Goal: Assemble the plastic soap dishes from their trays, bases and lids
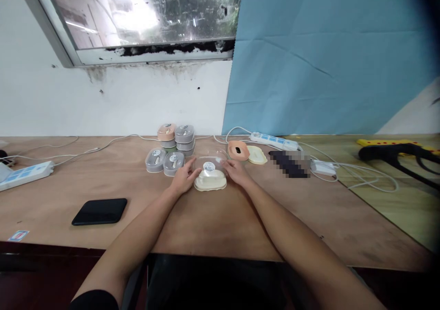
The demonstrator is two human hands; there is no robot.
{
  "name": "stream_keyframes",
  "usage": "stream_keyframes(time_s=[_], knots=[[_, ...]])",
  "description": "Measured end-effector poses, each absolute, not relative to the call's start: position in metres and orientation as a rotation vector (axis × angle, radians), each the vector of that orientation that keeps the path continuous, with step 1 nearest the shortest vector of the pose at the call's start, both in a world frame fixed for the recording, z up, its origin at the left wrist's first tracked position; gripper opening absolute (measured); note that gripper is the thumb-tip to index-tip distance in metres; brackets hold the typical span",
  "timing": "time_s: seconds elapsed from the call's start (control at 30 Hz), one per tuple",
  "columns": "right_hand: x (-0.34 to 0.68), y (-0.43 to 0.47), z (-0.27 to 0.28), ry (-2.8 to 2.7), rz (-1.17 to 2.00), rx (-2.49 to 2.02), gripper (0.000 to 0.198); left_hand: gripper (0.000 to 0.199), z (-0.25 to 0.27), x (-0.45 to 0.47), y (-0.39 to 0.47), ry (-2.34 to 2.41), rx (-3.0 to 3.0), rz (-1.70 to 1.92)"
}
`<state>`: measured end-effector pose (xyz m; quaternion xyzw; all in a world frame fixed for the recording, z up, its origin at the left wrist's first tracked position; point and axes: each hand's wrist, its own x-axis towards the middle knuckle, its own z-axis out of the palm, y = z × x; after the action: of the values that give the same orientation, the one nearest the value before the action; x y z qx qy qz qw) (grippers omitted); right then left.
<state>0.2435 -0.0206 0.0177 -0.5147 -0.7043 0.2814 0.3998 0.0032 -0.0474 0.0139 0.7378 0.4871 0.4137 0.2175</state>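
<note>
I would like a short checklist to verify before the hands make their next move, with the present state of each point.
1. Left hand at the left side of the clear cover: ok.
2. Right hand at the cover's right side: ok.
3. Clear cover fully seated on the cream box: cannot tell; its transparent edges are hard to follow.
4. Left hand free of the nearest grey box: cannot tell; the fingers are very near it.
5. Black phone away from the left arm: ok, it lies flat on the table.
6. Orange piece not under the right hand: ok, it lies beyond it.
</note>
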Motion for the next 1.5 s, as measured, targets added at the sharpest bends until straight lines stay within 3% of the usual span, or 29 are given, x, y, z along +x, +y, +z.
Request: stream_keyframes(time_s=[0.07,0.17,0.27,0.37,0.5,0.67,0.9,1.07,1.2,1.5], knots=[[0.243,-0.020,0.017,-1.771,0.655,-1.220,0.049,0.062,0.013,0.006,-0.045,1.276,1.898,1.220],[0.247,-0.013,0.014,-1.729,0.355,-1.182,0.040,0.048,0.011,0.009,-0.040,1.127,1.665,1.274],[0.259,0.000,0.009,-1.650,-0.070,-1.285,0.033,0.036,0.010,0.008,-0.036,1.112,1.513,1.439],[0.275,0.012,-0.001,-1.628,-0.248,-1.482,0.036,0.030,0.009,0.003,-0.035,1.205,1.549,1.591],[0.289,0.022,-0.011,-1.646,-0.184,-1.561,0.020,0.026,0.012,-0.002,-0.038,1.398,1.693,1.579],[0.284,0.019,-0.005,-1.533,-0.184,-1.323,0.015,0.022,0.014,-0.003,-0.041,1.632,1.990,1.294],[0.276,0.018,-0.007,-1.658,-0.075,-1.267,0.005,0.039,0.005,0.000,-0.039,1.668,2.256,0.968],[0.279,0.014,-0.001,-1.569,-0.132,-1.282,0.009,0.062,0.003,0.001,-0.037,1.525,2.314,0.896],[0.267,-0.004,0.009,-1.468,-0.093,-1.226,0.028,0.074,0.000,0.004,-0.036,1.457,2.325,0.834],[0.222,-0.029,0.015,-1.388,0.584,-1.028,0.045,0.068,0.013,0.008,-0.045,1.400,2.412,0.998]])
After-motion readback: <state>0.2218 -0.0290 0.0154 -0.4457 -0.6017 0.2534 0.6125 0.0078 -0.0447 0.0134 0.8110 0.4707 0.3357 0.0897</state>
